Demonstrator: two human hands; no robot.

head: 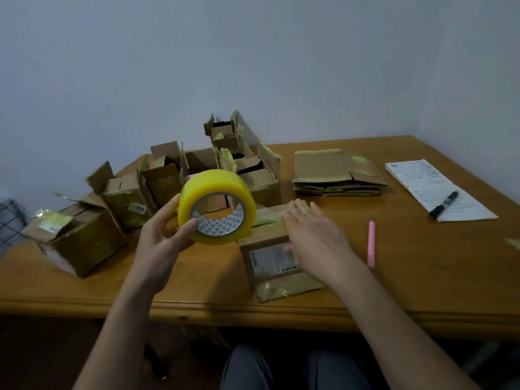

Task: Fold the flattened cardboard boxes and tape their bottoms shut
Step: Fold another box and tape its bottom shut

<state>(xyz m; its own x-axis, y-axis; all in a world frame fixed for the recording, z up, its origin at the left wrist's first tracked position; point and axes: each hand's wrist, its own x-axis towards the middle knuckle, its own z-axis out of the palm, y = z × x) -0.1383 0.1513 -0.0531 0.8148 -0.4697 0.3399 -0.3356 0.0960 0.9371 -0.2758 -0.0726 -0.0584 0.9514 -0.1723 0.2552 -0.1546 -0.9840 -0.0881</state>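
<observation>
Left hand (166, 232) is raised above the tabletop (422, 263), thumb and fingers curled round the rim of a yellow tape roll (218, 205), thumb tip on the lower front edge by the printed core. The roll stands on edge, hole facing the camera, off the surface.

Right hand (312, 235) lies flat with fingers straight and spread, palm down on a folded cardboard box (277, 263), just right of the roll. A strip of yellowish tape runs across the box top under the fingertips; whether it links to the roll is hard to tell, blurred. White shipping label on the box face nearest the camera, partly under the right hand.

Beyond the left hand: a cluster of assembled boxes (180, 178) with flaps up, one with a "203" sticker. Further left of that hand, one more box (84, 240) tipped on its side.

Beyond the right hand: a stack of flattened boxes (337, 173). Just right of the right hand: a pink cutter (371, 243), lying apart from the box. Far right: printed sheets (439, 190) with a black marker (444, 205) on top.
</observation>
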